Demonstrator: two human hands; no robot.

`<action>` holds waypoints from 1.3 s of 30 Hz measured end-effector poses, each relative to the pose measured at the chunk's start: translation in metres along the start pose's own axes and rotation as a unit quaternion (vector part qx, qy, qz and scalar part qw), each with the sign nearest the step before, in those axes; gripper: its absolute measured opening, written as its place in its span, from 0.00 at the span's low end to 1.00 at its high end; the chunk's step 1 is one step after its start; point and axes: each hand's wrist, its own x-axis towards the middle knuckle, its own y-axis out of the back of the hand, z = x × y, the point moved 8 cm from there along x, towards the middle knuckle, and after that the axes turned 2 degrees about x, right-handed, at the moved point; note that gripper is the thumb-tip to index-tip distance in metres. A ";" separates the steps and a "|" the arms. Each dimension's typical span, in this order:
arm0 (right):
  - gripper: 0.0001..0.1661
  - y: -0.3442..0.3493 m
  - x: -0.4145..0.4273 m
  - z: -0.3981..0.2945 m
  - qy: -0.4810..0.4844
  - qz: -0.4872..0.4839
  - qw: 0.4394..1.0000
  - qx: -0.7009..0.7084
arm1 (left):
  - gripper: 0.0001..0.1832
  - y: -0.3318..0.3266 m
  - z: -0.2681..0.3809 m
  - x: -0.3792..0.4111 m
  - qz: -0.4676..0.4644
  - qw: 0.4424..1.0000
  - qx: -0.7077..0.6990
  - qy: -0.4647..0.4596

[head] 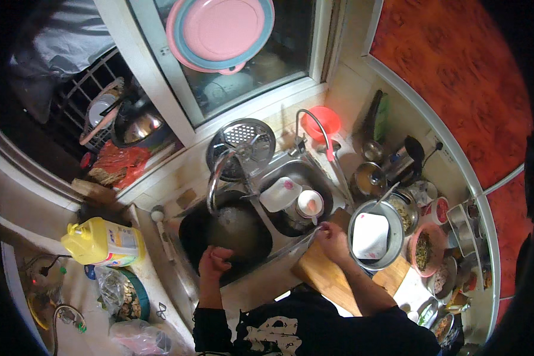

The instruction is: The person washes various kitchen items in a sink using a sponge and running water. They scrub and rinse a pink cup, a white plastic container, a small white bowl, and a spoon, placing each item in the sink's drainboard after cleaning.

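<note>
My left hand (215, 261) hangs over the front of the left sink basin (191, 262), its fingers curled with nothing visible in them. Water from the curved chrome faucet (217, 178) falls into that dark basin. At the front rim of the right basin (289, 167), my right hand (332, 240) has its fingers closed on a strip of clear plastic film (300, 242). A white tray (280, 194) and a white cup (310, 204) are in the right basin. Beside my right hand, a metal pot (353, 249) holds another white tray (370, 236).
A wooden cutting board (331, 278) lies under my right forearm. Several bowls of food, including a pink bowl (420, 249), crowd the right counter. A yellow jug (104, 242) stands left. Behind the sink are a perforated steamer plate (244, 138) and a red basin (321, 121).
</note>
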 end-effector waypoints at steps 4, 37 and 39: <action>0.14 0.125 0.008 -0.026 0.062 0.089 0.977 -0.184 | 0.17 -0.010 -0.005 0.004 -0.165 0.975 -0.139 0.055; 0.20 0.195 0.006 -0.064 -0.038 -0.013 0.990 -0.132 | 0.24 0.029 -0.030 0.026 -0.001 0.981 0.150 -0.125; 0.21 0.145 0.022 -0.084 0.056 -0.077 0.995 -0.014 | 0.23 0.048 -0.028 0.045 -0.009 0.989 0.098 -0.108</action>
